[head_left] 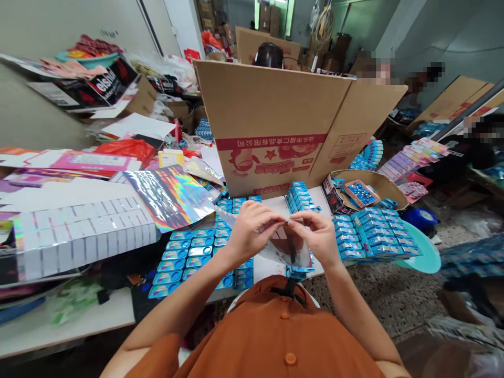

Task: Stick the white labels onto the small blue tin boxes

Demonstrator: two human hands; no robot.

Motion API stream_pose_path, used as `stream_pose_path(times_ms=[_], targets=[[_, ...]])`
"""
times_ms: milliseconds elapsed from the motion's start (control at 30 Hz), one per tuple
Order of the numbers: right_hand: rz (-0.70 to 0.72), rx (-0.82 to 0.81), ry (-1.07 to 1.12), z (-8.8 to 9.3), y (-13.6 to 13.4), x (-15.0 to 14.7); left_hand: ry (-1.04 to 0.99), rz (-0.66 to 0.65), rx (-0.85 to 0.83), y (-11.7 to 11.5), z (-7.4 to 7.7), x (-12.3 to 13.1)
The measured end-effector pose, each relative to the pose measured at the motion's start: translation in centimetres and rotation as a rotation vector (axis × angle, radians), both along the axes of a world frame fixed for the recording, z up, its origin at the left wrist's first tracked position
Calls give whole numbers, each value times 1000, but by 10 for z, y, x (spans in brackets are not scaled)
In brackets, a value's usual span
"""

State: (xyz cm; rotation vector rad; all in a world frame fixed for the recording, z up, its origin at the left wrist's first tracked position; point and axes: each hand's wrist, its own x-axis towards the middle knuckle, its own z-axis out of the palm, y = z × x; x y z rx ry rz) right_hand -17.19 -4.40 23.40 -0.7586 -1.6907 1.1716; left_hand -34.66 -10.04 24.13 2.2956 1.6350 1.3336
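In front of my body, both hands meet with fingertips nearly touching. My left hand (255,226) is closed in a pinch on the upper edge of a clear plastic bag (281,252). My right hand (317,233) pinches the same edge beside it. The bag hangs below the fingers; a brownish patch and a dark strip show through it, and I cannot tell whether they are inside. Left of the hands lie rows of flat blue packs (173,265). Just behind them stands a small stack of blue packs (300,197).
A tall cardboard sheet (271,115) stands across the table's back. More stacked blue packs (378,233) are at right, by a cardboard tray (388,184) and a turquoise basin (427,252). Shiny holographic sheets (169,197) and a white box row (86,239) fill the left. People sit beyond.
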Motion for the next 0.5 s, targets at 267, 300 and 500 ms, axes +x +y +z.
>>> stream_pose_path(times_ms=[267, 300, 500], targets=[[78, 363, -288, 14, 11, 11, 74, -71, -117, 5, -1, -8], [70, 334, -278, 12, 11, 10, 86, -80, -125, 6, 0, -9], [-9, 339, -261, 4, 14, 11, 163, -107, -117, 8, 1, -12]])
